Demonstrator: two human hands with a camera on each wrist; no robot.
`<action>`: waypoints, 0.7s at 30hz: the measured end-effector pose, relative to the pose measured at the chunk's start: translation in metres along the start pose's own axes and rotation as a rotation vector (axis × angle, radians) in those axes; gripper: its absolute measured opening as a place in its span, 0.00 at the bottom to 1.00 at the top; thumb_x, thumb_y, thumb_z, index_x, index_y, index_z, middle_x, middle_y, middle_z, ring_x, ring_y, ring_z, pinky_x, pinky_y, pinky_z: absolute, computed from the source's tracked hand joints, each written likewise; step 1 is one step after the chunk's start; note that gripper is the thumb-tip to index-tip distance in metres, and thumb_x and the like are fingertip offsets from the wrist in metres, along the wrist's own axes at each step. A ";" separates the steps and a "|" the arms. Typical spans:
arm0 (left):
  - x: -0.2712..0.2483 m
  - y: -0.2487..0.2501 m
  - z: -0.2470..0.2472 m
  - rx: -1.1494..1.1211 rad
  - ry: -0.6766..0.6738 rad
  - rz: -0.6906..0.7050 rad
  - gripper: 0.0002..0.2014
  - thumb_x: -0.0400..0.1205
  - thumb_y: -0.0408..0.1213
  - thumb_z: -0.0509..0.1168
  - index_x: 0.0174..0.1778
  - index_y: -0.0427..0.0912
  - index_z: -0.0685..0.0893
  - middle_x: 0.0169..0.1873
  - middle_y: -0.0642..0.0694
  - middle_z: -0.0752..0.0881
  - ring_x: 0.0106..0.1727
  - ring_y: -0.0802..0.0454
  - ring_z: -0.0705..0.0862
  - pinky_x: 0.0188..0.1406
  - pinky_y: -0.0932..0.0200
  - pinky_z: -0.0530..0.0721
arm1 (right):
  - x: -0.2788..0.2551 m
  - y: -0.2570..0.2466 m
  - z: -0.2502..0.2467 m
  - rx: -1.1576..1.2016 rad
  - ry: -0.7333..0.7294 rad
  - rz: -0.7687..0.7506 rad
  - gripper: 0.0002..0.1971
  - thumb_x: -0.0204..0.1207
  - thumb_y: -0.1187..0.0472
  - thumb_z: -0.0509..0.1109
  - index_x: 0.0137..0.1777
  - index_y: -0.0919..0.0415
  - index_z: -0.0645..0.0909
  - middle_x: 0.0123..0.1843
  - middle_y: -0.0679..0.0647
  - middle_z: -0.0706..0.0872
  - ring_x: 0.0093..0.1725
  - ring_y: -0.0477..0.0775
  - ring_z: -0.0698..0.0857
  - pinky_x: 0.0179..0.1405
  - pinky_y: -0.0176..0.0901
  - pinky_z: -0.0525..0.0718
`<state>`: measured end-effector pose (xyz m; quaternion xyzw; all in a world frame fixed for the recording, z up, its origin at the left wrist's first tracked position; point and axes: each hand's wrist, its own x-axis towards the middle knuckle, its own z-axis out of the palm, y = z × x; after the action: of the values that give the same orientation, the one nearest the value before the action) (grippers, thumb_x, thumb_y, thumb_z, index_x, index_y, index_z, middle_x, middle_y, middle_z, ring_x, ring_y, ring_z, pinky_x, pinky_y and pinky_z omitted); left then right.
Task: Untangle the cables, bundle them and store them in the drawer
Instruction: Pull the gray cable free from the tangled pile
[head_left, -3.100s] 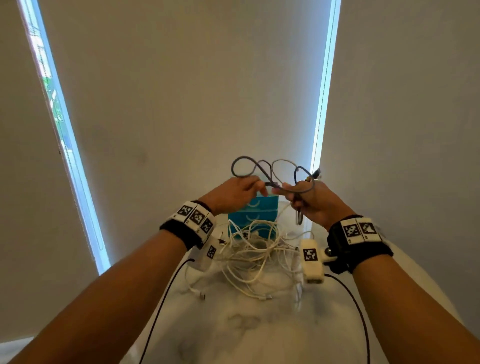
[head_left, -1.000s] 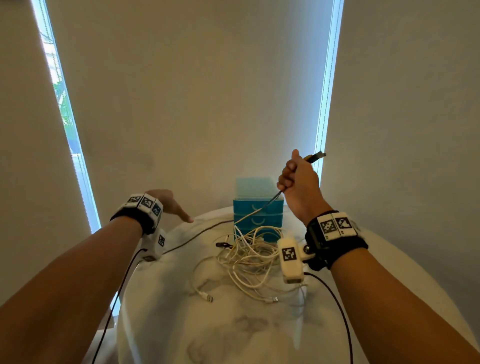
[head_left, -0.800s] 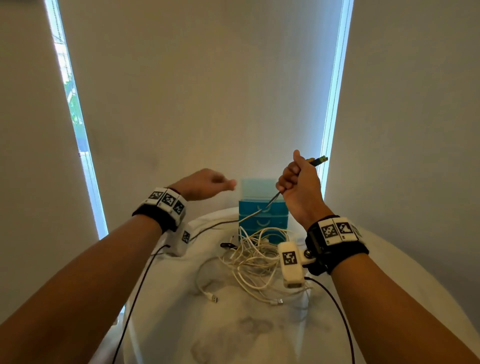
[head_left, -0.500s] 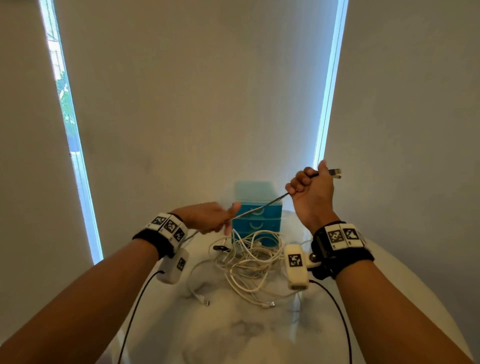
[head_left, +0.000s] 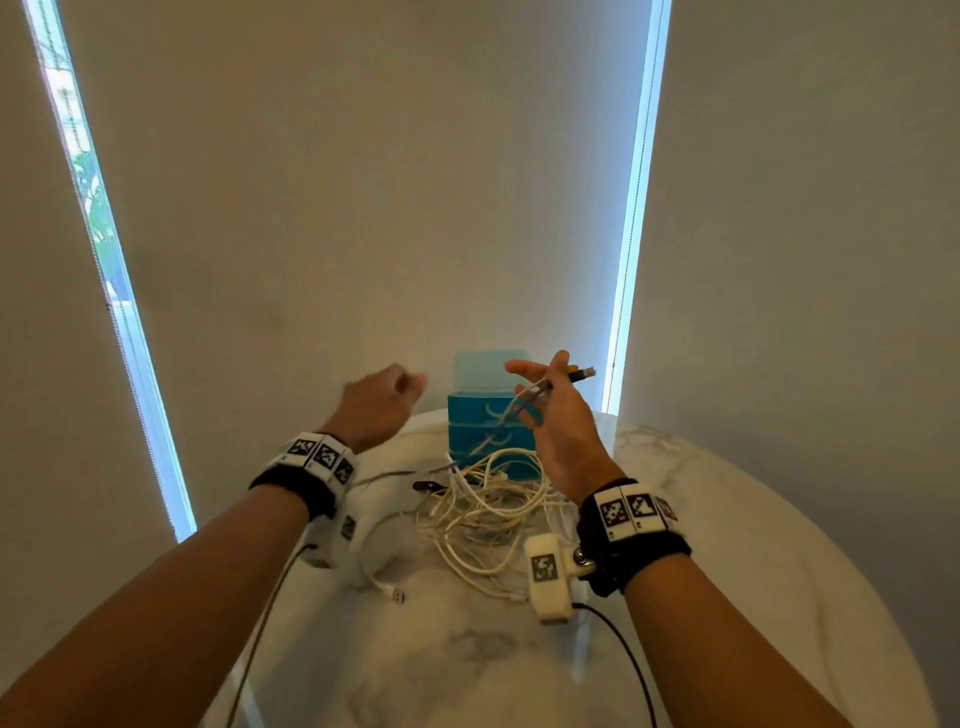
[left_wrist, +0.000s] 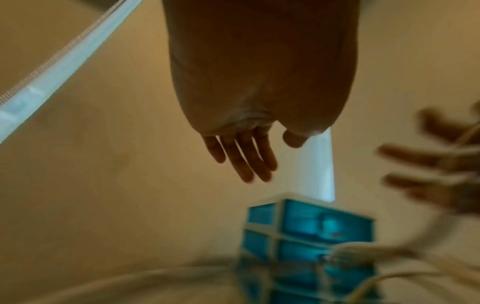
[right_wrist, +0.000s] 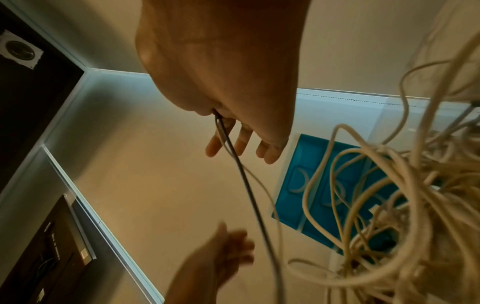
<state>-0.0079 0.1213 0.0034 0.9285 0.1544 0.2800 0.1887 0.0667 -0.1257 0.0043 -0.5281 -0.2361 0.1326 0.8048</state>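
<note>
A dark grey cable (head_left: 485, 441) runs from the white cable tangle (head_left: 488, 512) up into my right hand (head_left: 543, 397). The thumb pinches it against the side of the hand while the other fingers spread out straight, and its plug (head_left: 583, 372) sticks out past them. In the right wrist view the grey cable (right_wrist: 244, 174) leaves the hand (right_wrist: 233, 139) beside the thumb. My left hand (head_left: 384, 402) hovers left of the blue drawer unit (head_left: 470, 418). Its fingers (left_wrist: 246, 162) hang relaxed and hold nothing. All the drawers look closed.
The round white marble table (head_left: 701, 561) carries the tangle in front of the drawer unit (left_wrist: 306, 226). A loose white USB plug (head_left: 397, 595) lies front left of the heap. A small dark connector (head_left: 427, 487) lies at its left edge. Blinds and window strips stand behind.
My left hand let go of the grey cable and lifted away to the left. My right hand opened from a fist and dropped a little, keeping the cable under its thumb.
</note>
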 end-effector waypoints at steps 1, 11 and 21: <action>-0.005 0.023 0.005 -0.114 -0.060 0.064 0.24 0.92 0.65 0.53 0.52 0.54 0.89 0.51 0.54 0.94 0.55 0.51 0.90 0.69 0.43 0.84 | -0.002 0.005 0.001 -0.008 -0.027 -0.001 0.34 0.95 0.35 0.46 0.64 0.52 0.93 0.72 0.55 0.89 0.76 0.55 0.84 0.83 0.55 0.78; -0.033 0.124 0.050 -0.566 -0.308 0.169 0.22 0.96 0.56 0.53 0.64 0.45 0.87 0.54 0.52 0.93 0.54 0.57 0.92 0.52 0.55 0.91 | -0.011 0.023 -0.009 0.029 -0.018 0.084 0.30 0.93 0.35 0.56 0.83 0.54 0.81 0.80 0.55 0.86 0.83 0.57 0.81 0.80 0.61 0.84; -0.031 0.110 0.063 -0.429 -0.088 0.187 0.17 0.94 0.57 0.58 0.49 0.50 0.81 0.33 0.54 0.84 0.32 0.60 0.81 0.37 0.53 0.78 | -0.018 0.045 -0.044 0.077 0.288 -0.161 0.15 0.88 0.54 0.77 0.68 0.62 0.90 0.54 0.58 0.97 0.49 0.50 0.94 0.47 0.38 0.92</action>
<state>0.0232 -0.0042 -0.0117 0.8887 -0.0038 0.2819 0.3615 0.0757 -0.1508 -0.0557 -0.4900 -0.1544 -0.0004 0.8579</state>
